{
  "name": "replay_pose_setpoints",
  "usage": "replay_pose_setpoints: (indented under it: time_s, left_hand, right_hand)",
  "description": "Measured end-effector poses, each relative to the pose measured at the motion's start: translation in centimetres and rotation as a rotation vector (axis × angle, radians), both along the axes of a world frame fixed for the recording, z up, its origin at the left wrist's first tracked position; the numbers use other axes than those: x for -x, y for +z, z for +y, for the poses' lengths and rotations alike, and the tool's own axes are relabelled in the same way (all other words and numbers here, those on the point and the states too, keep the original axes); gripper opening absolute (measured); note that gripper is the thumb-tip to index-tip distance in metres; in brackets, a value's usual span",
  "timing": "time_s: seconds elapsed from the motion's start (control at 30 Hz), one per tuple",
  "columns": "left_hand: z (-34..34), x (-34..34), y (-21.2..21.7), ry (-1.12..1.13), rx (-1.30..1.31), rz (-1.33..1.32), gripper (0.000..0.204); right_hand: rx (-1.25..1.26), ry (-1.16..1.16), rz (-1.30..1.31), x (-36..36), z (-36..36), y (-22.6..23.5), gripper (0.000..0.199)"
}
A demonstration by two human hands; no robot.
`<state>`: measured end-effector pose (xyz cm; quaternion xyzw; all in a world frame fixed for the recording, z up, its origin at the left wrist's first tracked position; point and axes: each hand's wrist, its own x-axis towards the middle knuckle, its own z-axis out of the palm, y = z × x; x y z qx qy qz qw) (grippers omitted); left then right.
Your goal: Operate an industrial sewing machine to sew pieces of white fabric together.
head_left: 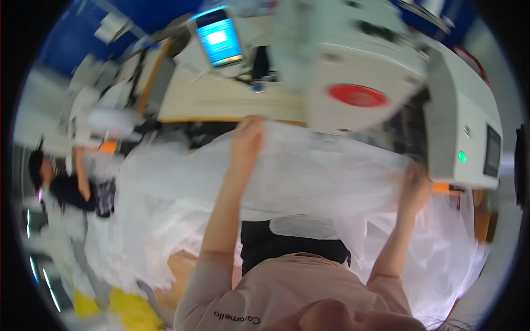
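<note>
A wide piece of thin white fabric [326, 171] stretches between my two hands, in front of my body. My left hand [249, 135] is closed on its far edge at the left, close to the table's front edge. At the other end my right hand [417, 187] is closed on the fabric too, just below the right end of a white machine; motion blurs its fingers. The machine [364, 71] looks like an industrial sewing machine, with a red oval on it and a lit green button on its right end. Its needle area cannot be made out.
A lit phone [219, 41] leans on the pale tabletop [221, 96], near a small dark object [261, 65]. More white fabric [149, 204] heaps on the left and hangs at the right. Another person [69, 185] works at the far left. Yellow material [130, 309] lies at the lower left.
</note>
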<state>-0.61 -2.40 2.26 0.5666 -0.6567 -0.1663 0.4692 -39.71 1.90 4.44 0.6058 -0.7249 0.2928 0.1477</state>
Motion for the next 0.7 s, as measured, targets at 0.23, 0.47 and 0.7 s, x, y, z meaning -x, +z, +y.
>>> replay_pose_setpoints:
  time_s: [0.23,0.47,0.7]
  left_hand:
    - [9.9,-9.7,-3.1,0.254,-0.245,-0.604,0.057]
    - [47.6,-33.2,-3.3,1.536,-0.750,-0.424,0.050]
    - [12.3,-5.5,-6.1,0.538,-0.327,-0.617,0.025]
  right_hand:
    - [-0.026,0.132,-0.046,3.3,-0.4,-1.4,0.031]
    - [0.203,0.243,-0.569,4.9,-0.1,-3.5,0.037]
    - [0.294,0.191,-0.511,3.7,1.4,-0.6,0.032]
